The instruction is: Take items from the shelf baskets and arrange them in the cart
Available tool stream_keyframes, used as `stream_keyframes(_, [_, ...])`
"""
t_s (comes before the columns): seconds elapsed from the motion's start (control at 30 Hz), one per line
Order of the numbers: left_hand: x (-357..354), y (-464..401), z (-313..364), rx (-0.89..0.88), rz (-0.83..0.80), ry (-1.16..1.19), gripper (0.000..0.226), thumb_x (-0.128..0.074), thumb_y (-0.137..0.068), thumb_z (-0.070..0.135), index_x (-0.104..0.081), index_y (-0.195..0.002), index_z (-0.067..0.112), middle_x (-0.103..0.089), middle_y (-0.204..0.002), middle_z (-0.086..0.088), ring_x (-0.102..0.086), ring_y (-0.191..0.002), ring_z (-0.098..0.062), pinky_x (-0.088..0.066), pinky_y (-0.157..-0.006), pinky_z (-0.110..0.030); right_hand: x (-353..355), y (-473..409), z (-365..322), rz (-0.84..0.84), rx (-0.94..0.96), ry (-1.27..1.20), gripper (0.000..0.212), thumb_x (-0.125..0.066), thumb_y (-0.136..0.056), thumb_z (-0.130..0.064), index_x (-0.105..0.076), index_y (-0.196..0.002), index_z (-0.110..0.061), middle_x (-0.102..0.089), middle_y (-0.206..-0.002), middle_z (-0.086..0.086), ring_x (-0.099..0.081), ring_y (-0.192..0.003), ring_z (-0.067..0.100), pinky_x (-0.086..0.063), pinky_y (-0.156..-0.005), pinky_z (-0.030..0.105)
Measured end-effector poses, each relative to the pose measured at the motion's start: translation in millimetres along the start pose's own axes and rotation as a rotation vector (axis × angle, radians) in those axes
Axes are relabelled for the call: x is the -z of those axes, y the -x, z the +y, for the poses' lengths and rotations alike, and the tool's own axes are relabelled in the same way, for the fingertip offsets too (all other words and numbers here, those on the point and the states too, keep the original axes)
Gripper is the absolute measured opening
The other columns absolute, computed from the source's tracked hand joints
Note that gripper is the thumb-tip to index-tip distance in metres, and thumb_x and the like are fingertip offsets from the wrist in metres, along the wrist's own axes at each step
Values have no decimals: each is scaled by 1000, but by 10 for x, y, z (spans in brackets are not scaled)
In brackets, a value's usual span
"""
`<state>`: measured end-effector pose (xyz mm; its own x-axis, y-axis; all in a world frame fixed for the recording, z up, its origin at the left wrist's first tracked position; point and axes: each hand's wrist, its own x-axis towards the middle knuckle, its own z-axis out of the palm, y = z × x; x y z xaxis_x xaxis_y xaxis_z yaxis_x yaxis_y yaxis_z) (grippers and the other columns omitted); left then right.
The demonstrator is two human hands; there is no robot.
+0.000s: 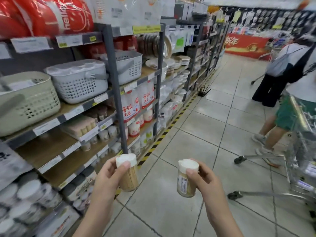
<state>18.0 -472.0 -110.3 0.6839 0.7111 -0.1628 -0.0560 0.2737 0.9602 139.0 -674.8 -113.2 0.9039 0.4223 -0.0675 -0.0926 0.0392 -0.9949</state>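
Note:
My left hand (106, 177) grips a clear toothpick jar with a white cap (129, 175), held upright over the aisle floor beside the shelf. In my right hand (203, 178) sits a second toothpick jar (185, 183) of the same kind, label facing left, thumb across its cap. The metal shopping cart (301, 151) stands at the right edge, only partly in view. On the shelf to my left sit plastic baskets: a beige basket (29, 106), a pale grey basket (78, 84) and another grey basket (130, 65).
Shelving (112, 93) full of jars, cups and plates runs along the left, edged by a yellow-black floor stripe (164, 134). Two people (282, 106) stand near the cart on the right. Tiled floor (205, 117) stretches ahead to a red display (246, 45).

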Motion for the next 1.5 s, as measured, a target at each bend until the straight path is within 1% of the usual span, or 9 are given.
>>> stream_keyframes(0.17, [-508, -699, 53, 21, -69, -33, 36, -83, -61, 43, -71, -94, 38, -71, -99, 10, -64, -99, -17, -50, -87, -43, 223, -800, 28, 80, -46, -42, 54, -84, -61, -35, -70, -111, -21, -73, -100, -2, -67, -94, 16, -53, -79, 32])
stream_keyframes(0.3, [-772, -1322, 108, 10, -6, -38, 46, -82, -56, 49, -70, -98, 34, -71, -101, 8, -64, -100, -19, -51, -89, -47, 200, -1653, 53, 68, -77, -64, 54, -70, -57, -46, -71, -106, -24, -74, -96, -4, -69, -89, 16, -53, -77, 34])
stream_keyframes(0.5, [-1023, -2274, 222, -22, 259, 5, 41, -70, -59, 44, -67, -97, 29, -71, -100, 1, -62, -102, -28, -49, -91, -57, -8, -3051, -107, -153, -63, -59, 49, -72, -56, -47, -71, -102, -27, -74, -93, -8, -69, -83, 7, -53, -64, 19])
stream_keyframes(0.6, [-1160, -2661, 295, -45, 335, 33, 43, -70, -59, 49, -69, -98, 31, -72, -101, 1, -64, -98, -25, -53, -76, -46, -110, -3695, -244, -270, -48, -54, 44, -83, -62, -39, -71, -102, -26, -74, -95, -7, -69, -85, 7, -52, -62, 15])
stream_keyframes(0.8, [-1426, -3249, 409, -113, 473, 63, 45, -68, -57, 48, -68, -97, 28, -72, -96, 2, -67, -82, -14, -50, -66, -36, -389, -4686, -375, -437, -35, -33, 35, -69, -71, -35, -71, -105, -25, -73, -97, -4, -68, -88, 9, -53, -67, 18])
stream_keyframes(0.97, [-1446, -3846, 516, -138, 536, 20, 46, -69, -56, 53, -69, -98, 34, -71, -102, 1, -64, -98, -26, -53, -78, -49, -718, -5368, -376, -530, -78, -34, 33, -77, -68, -39, -73, -100, -32, -72, -101, -5, -68, -94, 12, -55, -73, 25])
stream_keyframes(1.2, [-1569, -4937, 788, -232, 512, -59, 37, -69, -53, 48, -70, -88, 37, -72, -94, 13, -65, -86, -3, -45, -72, -26, -1203, -6356, -599, -553, -36, -49, 34, -78, -65, -41, -73, -98, -38, -73, -99, -8, -68, -86, 6, -52, -66, 19])
stream_keyframes(1.4, [-1661, -5631, 1144, -315, 448, -130, 46, -68, -56, 61, -68, -96, 39, -71, -97, 14, -65, -85, 0, -48, -69, -23, -1474, -6979, -819, -520, 57, -82, 75, -80, -41, -72, -71, -107, -36, -72, -108, -4, -67, -99, 16, -56, -81, 33])
stream_keyframes(1.5, [-1656, -5852, 1322, -375, 478, -133, 44, -66, -56, 62, -67, -97, 46, -71, -99, 15, -65, -86, 0, -51, -66, -24, -1636, -7241, -911, -542, 77, -98, 67, -78, -50, -67, -70, -109, -35, -71, -109, -4, -66, -102, 17, -54, -81, 36])
